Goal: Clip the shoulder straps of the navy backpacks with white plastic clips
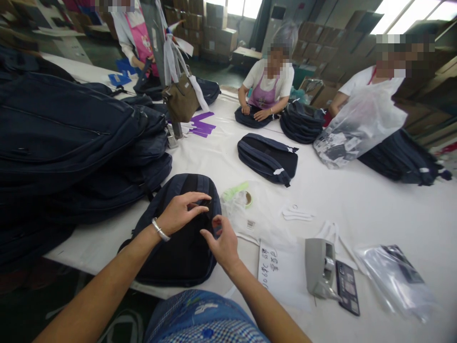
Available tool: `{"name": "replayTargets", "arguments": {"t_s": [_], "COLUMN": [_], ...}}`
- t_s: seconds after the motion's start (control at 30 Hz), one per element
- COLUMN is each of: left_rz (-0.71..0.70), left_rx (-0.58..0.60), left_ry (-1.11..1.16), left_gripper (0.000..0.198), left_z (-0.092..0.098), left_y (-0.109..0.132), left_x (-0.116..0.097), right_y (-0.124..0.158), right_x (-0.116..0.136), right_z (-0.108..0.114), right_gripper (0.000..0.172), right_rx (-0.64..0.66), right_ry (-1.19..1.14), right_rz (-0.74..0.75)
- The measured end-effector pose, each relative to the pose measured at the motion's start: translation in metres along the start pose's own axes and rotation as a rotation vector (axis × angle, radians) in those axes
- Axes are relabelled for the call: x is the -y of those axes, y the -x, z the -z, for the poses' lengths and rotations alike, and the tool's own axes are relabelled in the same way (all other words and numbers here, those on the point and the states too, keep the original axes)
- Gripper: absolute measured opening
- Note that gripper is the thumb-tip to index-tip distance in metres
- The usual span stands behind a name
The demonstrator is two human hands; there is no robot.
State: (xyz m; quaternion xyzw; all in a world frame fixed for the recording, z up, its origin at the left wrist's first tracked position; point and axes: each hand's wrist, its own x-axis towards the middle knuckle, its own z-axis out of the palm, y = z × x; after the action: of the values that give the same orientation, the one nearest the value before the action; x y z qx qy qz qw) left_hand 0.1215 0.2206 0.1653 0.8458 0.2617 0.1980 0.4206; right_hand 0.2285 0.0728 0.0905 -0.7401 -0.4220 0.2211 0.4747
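A dark navy backpack (174, 252) lies on the table right in front of me, its black padded back and shoulder straps facing up. Over its upper part is my left hand (183, 212), a silver bracelet on the wrist, fingers stretched out and thumb apart. My right hand (224, 240) is at the backpack's right edge, with thumb and fingertips spread and curved toward the left hand. Neither hand visibly holds anything. Whether the fingertips touch the strap is hard to make out.
A tall pile of navy backpacks (71, 138) rises on the left. Beyond lies another backpack (267, 157). Right of me are a tape roll (248, 198), a marked paper sheet (282, 276), a grey tape dispenser (319, 267), a phone (347, 288) and plastic bags (396, 281). Co-workers stand across the table.
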Motion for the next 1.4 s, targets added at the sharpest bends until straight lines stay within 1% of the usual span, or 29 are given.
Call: {"name": "replayTargets", "arguments": {"t_s": [0.1, 0.13, 0.2, 0.27, 0.37, 0.47, 0.53, 0.6, 0.73, 0.87, 0.97, 1.07, 1.17, 1.27, 1.33, 1.4], "left_rz": [-0.004, -0.004, 0.01, 0.034, 0.053, 0.054, 0.057, 0.071, 0.102, 0.104, 0.113, 0.12, 0.106, 0.071, 0.032, -0.012], "left_rx": [0.006, 0.008, 0.004, -0.005, -0.014, -0.002, 0.002, -0.018, -0.087, -0.113, -0.115, -0.106, -0.084, -0.026, 0.02, 0.051], "left_ry": [-0.004, -0.009, -0.017, -0.018, -0.008, 0.017, 0.028, 0.029, 0.022, 0.046, 0.049, 0.049, 0.066, 0.1, 0.092, 0.059], "left_gripper": [0.034, 0.034, 0.034, 0.035, 0.035, 0.035, 0.035, 0.035, 0.037, 0.038, 0.038, 0.037, 0.037, 0.037, 0.035, 0.031], "left_z": [-0.001, -0.001, 0.001, 0.003, 0.004, 0.003, 0.001, 0.0, -0.004, -0.007, -0.008, -0.006, -0.006, -0.009, -0.013, -0.017], "left_y": [-0.001, -0.001, -0.001, -0.001, -0.001, -0.002, -0.002, -0.002, 0.0, 0.0, 0.0, 0.001, 0.007, 0.016, 0.023, 0.029], "left_x": [-0.001, -0.001, 0.0, 0.0, 0.0, -0.001, -0.002, -0.002, -0.003, -0.005, -0.005, -0.004, -0.003, -0.004, -0.006, -0.007], "right_y": [-0.007, -0.01, -0.015, -0.018, -0.018, -0.014, -0.009, -0.004, 0.006, 0.011, 0.01, 0.01, 0.011, 0.009, 0.006, 0.0], "right_x": [-0.002, -0.003, -0.006, -0.01, -0.017, -0.029, -0.037, -0.042, -0.042, -0.038, -0.041, -0.045, -0.048, -0.05, -0.054, -0.059], "right_z": [0.003, 0.007, 0.017, 0.027, 0.032, 0.023, 0.015, 0.007, -0.002, -0.005, -0.007, -0.009, -0.014, -0.019, -0.022, -0.024], "right_gripper": [0.019, 0.018, 0.024, 0.028, 0.027, 0.024, 0.025, 0.028, 0.033, 0.044, 0.038, 0.031, 0.028, 0.029, 0.03, 0.031], "right_rx": [0.079, 0.104, 0.117, 0.088, 0.097, 0.144, 0.138, 0.132, 0.148, 0.16, 0.198, 0.23, 0.273, 0.306, 0.313, 0.344], "right_ry": [0.007, -0.003, 0.0, 0.054, 0.156, 0.168, 0.156, 0.16, 0.147, 0.183, 0.222, 0.141, -0.108, -0.324, -0.346, -0.305], "right_rz": [0.022, 0.048, 0.11, 0.156, 0.175, 0.141, 0.115, 0.1, 0.103, 0.13, 0.127, 0.069, -0.042, -0.169, -0.235, -0.255]}}
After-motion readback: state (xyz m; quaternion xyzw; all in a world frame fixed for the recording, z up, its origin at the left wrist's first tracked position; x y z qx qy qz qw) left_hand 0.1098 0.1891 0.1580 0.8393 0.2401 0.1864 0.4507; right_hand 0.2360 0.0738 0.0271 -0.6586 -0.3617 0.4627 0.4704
